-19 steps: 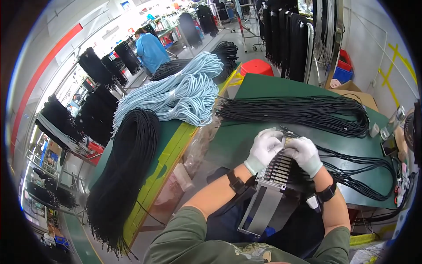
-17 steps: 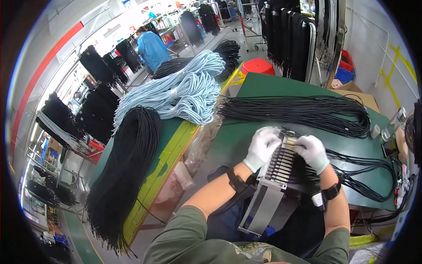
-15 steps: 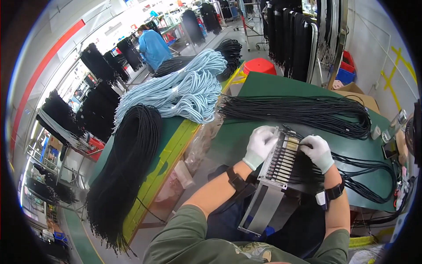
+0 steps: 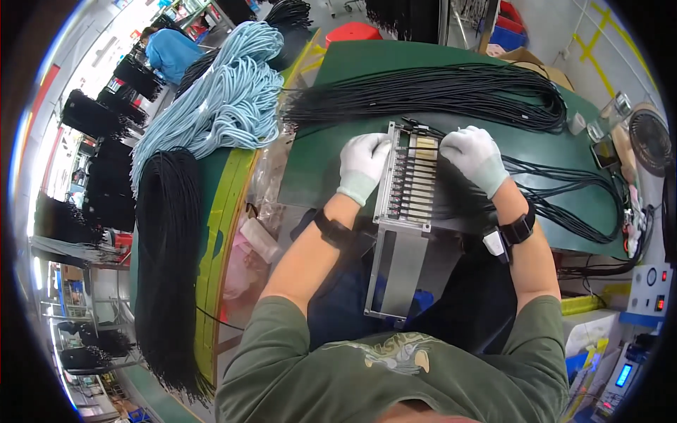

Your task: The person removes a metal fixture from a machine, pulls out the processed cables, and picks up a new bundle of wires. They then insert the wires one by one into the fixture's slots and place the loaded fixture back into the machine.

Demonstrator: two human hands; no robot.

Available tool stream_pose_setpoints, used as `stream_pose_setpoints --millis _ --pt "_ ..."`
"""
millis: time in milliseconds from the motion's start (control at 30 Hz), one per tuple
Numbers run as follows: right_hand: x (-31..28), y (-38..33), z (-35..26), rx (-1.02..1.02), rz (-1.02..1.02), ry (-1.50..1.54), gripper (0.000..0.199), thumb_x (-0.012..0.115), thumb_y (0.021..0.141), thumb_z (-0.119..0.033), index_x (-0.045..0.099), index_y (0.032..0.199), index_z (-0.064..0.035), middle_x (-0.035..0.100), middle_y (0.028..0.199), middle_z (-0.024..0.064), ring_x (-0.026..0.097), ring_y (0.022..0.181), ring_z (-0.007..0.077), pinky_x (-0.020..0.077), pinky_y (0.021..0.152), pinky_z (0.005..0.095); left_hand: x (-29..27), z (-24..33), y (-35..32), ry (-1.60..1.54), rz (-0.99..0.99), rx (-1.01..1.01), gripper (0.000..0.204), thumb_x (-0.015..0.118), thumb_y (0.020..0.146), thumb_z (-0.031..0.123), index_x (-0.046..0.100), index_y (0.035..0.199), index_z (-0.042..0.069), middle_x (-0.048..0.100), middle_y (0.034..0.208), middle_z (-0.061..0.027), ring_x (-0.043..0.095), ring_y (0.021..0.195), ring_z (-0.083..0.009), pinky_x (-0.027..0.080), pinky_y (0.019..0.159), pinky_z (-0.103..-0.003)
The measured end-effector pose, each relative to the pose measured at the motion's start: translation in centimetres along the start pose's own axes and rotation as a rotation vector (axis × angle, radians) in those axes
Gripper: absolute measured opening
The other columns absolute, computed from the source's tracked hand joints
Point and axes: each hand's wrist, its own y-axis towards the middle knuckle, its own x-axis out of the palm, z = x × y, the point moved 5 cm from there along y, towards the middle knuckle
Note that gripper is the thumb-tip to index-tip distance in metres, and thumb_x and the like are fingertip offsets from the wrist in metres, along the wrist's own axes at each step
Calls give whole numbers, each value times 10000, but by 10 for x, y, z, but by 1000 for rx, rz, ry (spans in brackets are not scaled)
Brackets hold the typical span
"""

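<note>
Your left hand (image 4: 362,166), in a white glove, lies curled over the left edge of the metal fixture tray (image 4: 407,190), fingers closed loosely on its rim, while your right hand (image 4: 474,156) rests spread on the tray's far right corner, where black cables (image 4: 564,197) run off to the right; whether those fingers pinch a cable end, the view does not show. The tray sits at the near edge of the green table (image 4: 338,63), and its plain lower half (image 4: 395,271) hangs out over your lap, so it may tip or slide toward you if your left hand lets go. The loose cables on the right trail close to the table's near edge; a tug from your right wrist could drag seated ends out of the slots. The big black cable bundle (image 4: 437,92) lies just beyond the tray, near enough that stray strands may snag in the row. The pale blue cable heap (image 4: 226,99) stays well apart on the left.
</note>
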Motion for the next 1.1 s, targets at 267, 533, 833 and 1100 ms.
stream_pose_setpoints --millis 267,533,833,1100 --pt "-1 3 -6 -15 -8 -37 66 694 802 -192 702 794 -127 649 747 67 608 803 305 473 747 420 -7 2 0 20 -9 42 197 654 915 190 735 1006 36 730 987 -141 677 959 -313 522 879 -390" --pt "6 -5 -17 -70 51 5 107 740 758 -204 690 758 -109 646 743 84 609 796 315 464 717 434 19 27 -19 247 -152 262 328 721 843 411 761 1131 259 493 1436 -206 436 1334 -418 357 1115 -502" --pt "11 17 21 144 -3 -302 106 777 723 -195 724 774 -118 680 804 68 623 844 305 493 770 404 23 41 -11 416 -338 228 340 705 841 468 753 1157 350 366 1547 -220 287 1431 -431 185 1200 -523" --pt "-10 10 41 124 225 -153 94 775 740 -212 727 760 -134 676 815 31 611 871 274 478 793 389 11 18 -1 84 -14 126 266 715 870 330 755 1056 143 648 1257 -186 553 1228 -363 414 1069 -437"
